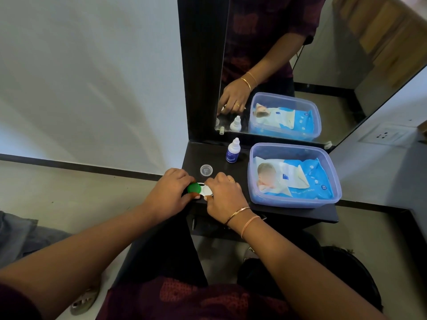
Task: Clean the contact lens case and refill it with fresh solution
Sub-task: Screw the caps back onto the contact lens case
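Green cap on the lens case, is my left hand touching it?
Touching. The head view shows the left hand with its fingers curled round the green cap.

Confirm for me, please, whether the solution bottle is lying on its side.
No, the solution bottle stands upright on the dark shelf, just left of the plastic wipes box.

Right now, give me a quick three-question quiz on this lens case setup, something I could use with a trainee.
1. True or false: the solution bottle lies on its side.
2. Fill in: the right hand holds the lens case at its ____ end.
3. Which grips the green cap? A left hand, B right hand, C neither.
Key: 1 false; 2 white; 3 A.
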